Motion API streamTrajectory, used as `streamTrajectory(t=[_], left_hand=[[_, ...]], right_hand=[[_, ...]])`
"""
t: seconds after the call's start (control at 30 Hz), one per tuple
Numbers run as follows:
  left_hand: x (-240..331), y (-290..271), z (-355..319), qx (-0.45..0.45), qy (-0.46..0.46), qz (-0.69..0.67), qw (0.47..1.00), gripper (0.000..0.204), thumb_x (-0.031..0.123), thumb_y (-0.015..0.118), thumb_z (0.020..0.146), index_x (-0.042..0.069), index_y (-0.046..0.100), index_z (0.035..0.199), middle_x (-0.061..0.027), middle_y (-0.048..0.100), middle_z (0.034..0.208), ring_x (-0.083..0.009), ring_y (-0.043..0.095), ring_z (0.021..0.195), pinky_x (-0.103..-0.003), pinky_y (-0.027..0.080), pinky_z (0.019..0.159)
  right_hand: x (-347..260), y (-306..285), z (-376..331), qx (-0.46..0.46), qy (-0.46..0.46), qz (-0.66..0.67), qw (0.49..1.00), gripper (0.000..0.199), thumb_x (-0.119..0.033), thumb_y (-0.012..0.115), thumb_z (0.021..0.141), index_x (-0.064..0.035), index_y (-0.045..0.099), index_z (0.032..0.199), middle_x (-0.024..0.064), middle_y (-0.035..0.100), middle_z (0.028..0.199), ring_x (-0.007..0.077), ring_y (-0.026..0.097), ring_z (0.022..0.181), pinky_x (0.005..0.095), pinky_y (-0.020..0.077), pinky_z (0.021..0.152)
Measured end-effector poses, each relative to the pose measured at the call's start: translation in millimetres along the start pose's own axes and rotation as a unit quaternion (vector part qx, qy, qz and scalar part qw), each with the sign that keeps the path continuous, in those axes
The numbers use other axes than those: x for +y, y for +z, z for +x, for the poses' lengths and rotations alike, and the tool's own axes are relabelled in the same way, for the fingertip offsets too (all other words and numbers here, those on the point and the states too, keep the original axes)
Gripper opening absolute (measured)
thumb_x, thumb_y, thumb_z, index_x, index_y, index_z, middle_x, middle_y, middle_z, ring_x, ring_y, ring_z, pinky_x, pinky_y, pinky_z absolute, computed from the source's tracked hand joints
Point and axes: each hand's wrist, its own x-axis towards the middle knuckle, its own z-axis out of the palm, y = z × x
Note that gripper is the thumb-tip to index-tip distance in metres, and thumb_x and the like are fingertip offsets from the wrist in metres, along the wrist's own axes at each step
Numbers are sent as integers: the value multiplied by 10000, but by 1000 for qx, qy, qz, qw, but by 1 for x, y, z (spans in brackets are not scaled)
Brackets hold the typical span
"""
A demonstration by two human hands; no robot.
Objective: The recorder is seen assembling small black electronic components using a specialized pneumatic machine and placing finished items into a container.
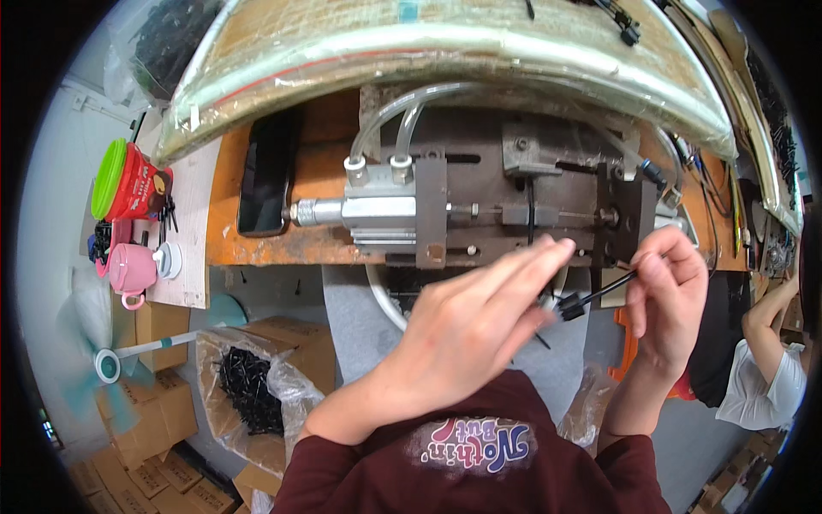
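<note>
My right hand [672, 300] pinches the thin black stem of a short black cable-like part [597, 295] between thumb and fingers. The part's thicker black end [569, 307] points left, close to the thumb of my left hand [475, 313]. That hand is open, palm down, its fingers stretched toward the front of a clamping fixture [488, 244]; the thumb is slightly blurred. Under the fixture's small metal block [531, 170], another black strip [531, 206] runs down across the middle, its lower end hidden by my fingers. A thin black tip [542, 341] shows below my left hand.
An air cylinder [379, 218] with clear hoses [411, 94] forms the fixture's left side. A phone [267, 176] lies beside it. Behind is a plastic-wrapped tray [445, 43]. Lower left are a bag of black parts [248, 390] and a fan [107, 366]. Another person [766, 368] is at right.
</note>
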Motion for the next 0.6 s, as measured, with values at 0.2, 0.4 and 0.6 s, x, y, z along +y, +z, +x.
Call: streamTrajectory(t=[0.2,0.4,0.6], left_hand=[[18,-17,-6,41,100,-79,991,321,-9,792,735,8,730,1050,-149,697,1084,-223,692,866,-300,572,718],[-1,-5,-8,90,89,88,988,281,1,791,723,5,717,995,-166,663,1187,-200,688,797,-302,572,700],[-17,17,-6,54,126,263,955,231,94,773,733,16,694,937,-158,639,1264,-204,684,736,-279,547,663]], right_hand=[[-22,30,21,-64,-2,-16,998,172,-30,642,896,63,603,1036,99,644,688,87,517,415,198,380,384],[-55,2,129,108,-384,-482,780,305,-282,745,842,-70,709,1058,44,701,950,113,624,847,284,497,751],[-52,-23,207,143,-264,-666,683,588,-519,727,805,-122,648,1231,130,699,1040,260,653,991,377,498,854]])
